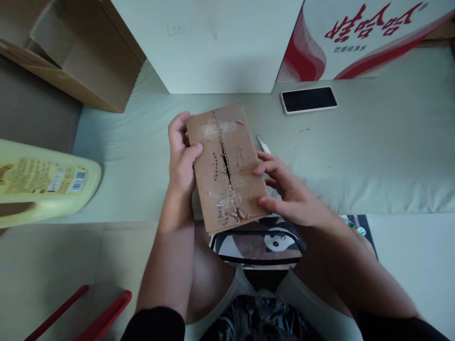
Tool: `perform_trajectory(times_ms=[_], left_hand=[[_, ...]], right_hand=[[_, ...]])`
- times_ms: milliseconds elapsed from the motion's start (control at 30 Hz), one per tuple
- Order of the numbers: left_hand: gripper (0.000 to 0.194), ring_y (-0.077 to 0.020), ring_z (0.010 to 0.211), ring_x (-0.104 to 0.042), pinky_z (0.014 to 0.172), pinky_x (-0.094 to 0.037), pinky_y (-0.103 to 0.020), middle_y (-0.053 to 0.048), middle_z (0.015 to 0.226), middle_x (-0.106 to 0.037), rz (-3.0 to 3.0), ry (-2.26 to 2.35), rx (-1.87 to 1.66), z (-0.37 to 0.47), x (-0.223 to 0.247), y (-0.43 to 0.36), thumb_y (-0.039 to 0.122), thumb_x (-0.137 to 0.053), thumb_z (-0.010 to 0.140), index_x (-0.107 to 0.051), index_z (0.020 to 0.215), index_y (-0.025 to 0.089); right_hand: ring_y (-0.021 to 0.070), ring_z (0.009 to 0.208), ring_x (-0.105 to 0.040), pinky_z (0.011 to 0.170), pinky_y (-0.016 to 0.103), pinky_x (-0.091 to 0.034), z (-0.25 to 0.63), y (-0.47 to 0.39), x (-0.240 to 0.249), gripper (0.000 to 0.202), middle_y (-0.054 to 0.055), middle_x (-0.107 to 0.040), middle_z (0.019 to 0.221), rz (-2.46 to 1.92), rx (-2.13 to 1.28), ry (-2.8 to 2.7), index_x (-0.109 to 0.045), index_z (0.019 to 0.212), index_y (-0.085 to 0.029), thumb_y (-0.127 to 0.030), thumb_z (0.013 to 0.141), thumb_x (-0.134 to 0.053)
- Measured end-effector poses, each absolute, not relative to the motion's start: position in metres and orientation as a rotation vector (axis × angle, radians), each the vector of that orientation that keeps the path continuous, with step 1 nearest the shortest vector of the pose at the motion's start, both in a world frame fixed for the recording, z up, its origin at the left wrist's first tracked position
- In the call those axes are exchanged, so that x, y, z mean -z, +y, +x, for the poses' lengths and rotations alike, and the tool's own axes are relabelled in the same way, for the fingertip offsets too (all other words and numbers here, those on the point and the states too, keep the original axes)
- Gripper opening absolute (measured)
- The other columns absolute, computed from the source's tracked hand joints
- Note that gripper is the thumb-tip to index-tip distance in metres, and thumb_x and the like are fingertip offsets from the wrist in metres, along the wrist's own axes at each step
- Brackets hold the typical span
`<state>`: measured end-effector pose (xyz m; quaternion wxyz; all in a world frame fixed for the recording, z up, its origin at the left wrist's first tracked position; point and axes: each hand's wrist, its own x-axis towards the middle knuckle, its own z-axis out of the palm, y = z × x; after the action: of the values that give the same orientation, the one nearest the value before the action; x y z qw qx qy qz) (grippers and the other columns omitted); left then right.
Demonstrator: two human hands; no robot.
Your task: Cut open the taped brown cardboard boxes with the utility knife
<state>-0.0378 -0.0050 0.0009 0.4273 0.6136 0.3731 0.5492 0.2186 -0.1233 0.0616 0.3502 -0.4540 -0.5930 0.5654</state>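
A small brown cardboard box (pixel 240 163), worn and taped, is tilted slightly in front of me. A torn seam with a dark gap runs down its upper face. My left hand (pixel 183 154) grips its left edge, the thumb on top. At the right edge, my right hand (pixel 284 187) has its fingertips and thumb against the cardboard. Just beyond that hand lies a white, slim cutter (pixel 263 143), its lower part hidden by the fingers.
A phone (pixel 309 100) lies on the pale green cloth (pixel 355 156). Behind stand a white box (pixel 220 47) and a red-and-white carton (pixel 320 52). At left are an open cardboard box (pixel 103 61) and a yellow jug (pixel 50 182); red handles (pixel 106 315) show lower left.
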Motion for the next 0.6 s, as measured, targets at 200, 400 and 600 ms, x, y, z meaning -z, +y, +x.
perform_trajectory(times_ms=[200,400,600], left_hand=[[0.060,-0.0283,0.109,-0.063,0.094,-0.055,-0.046,-0.005,0.122,-0.066,1.522,1.041,-1.398,-0.033,-0.011,-0.011,0.068,-0.074,0.078,-0.060,0.127,0.037],[0.055,-0.0252,0.091,-0.060,0.082,-0.051,-0.040,-0.005,0.102,-0.063,1.489,1.111,-1.443,-0.029,-0.019,-0.012,0.070,-0.073,0.080,-0.064,0.117,0.031],[0.028,-0.0200,0.075,-0.046,0.066,-0.040,-0.033,-0.003,0.084,-0.051,1.293,1.155,-1.514,-0.010,-0.027,-0.021,0.044,-0.070,0.075,-0.057,0.093,0.027]], right_hand=[[0.0284,0.129,-0.065,0.108,0.051,-0.054,0.236,-0.113,-0.049,0.031,0.009,-0.070,0.134,-1.413,-1.052,-1.511,-0.064,0.116,-0.028,-0.044,0.090,-0.067],[0.0259,0.085,-0.069,0.081,0.042,-0.053,0.248,-0.100,-0.025,0.023,0.010,-0.075,0.096,-1.936,-0.521,-1.669,-0.068,0.099,-0.021,-0.039,0.085,-0.063],[0.0278,0.079,-0.067,0.069,0.038,-0.046,0.253,-0.094,-0.016,0.041,0.011,-0.076,0.096,-2.141,-0.542,-1.876,-0.068,0.123,-0.019,-0.030,0.085,-0.059]])
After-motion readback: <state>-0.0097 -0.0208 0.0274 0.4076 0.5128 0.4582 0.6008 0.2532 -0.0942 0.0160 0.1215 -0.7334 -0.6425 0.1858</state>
